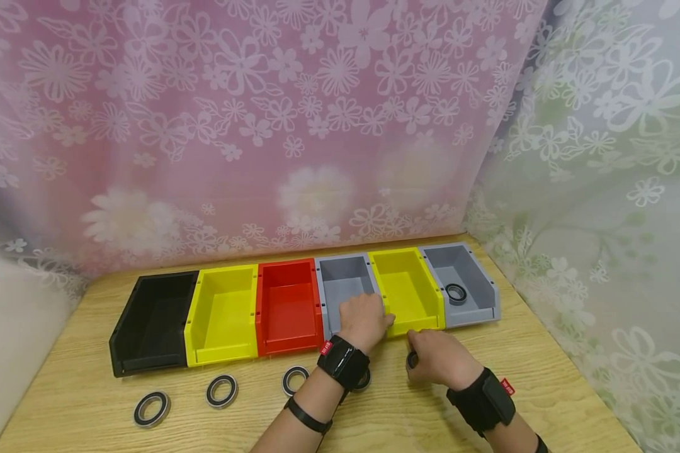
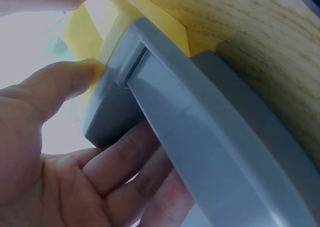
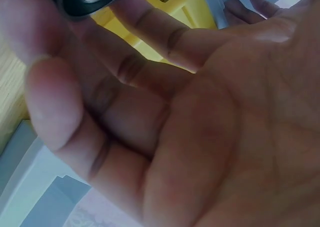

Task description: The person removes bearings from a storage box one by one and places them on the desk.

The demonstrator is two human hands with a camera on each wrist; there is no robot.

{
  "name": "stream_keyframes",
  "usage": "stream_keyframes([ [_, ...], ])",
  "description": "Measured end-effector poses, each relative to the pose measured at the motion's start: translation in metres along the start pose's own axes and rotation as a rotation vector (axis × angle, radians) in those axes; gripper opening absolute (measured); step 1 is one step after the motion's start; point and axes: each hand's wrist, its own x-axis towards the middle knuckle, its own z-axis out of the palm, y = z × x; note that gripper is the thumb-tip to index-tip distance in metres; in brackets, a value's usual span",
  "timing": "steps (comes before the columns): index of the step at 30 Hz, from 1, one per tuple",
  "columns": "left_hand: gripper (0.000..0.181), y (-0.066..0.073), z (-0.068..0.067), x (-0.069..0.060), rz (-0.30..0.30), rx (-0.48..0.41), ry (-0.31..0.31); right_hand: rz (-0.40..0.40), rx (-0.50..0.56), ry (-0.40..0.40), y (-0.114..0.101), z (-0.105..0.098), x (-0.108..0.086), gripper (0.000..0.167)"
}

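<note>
My left hand (image 1: 364,322) is at the front of the middle grey bin (image 1: 345,269). In the left wrist view its fingers (image 2: 122,159) curl into the grey bin while the thumb rests at the wall beside the yellow bin. My right hand (image 1: 443,360) is low over the table, in front of the right yellow bin (image 1: 407,286). It pinches a bearing (image 1: 412,360), a black-and-metal ring mostly covered by the hand. Only part of that bearing's dark rim (image 3: 90,1) appears in the right wrist view, by the fingertips.
Another bearing (image 1: 456,294) lies in the far-right grey bin (image 1: 480,308). Leftward stand a red bin (image 1: 290,308), a yellow bin (image 1: 223,311) and a black bin (image 1: 155,321). More bearings lie on the wooden table: left (image 1: 152,409), centre-left (image 1: 221,391), centre (image 1: 289,379), and one partly behind the left wrist (image 1: 364,381).
</note>
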Motion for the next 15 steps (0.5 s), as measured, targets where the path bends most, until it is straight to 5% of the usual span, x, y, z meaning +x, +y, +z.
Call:
stream_keyframes([
  [15,0.062,-0.0008,0.0016,0.001,0.007,0.01,-0.003,0.016,-0.033,0.016,-0.0044,0.0012,-0.0028,0.036],
])
